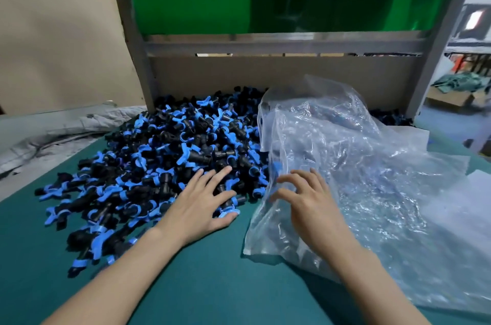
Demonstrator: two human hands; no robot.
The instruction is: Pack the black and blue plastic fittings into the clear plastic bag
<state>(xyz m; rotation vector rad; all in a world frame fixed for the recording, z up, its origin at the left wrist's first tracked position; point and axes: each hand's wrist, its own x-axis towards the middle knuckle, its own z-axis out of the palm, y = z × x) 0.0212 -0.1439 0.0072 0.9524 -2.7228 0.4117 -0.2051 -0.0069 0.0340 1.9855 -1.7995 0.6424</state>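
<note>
While the fittings (159, 152) lie heaped on the green table (212, 271) beside the bag (358, 165), packing looks barely begun: my left hand (202, 202) rests flat and open on the heap, and my right hand (305, 200) lies spread on the bag, gripping nothing.

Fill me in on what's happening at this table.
A person is packing black and blue fittings into a clear plastic bag. The left hand lies open on the near edge of the big pile on the green table. The right hand, fingers spread, touches the crumpled bag beside it. How many are bagged is unclear.
</note>
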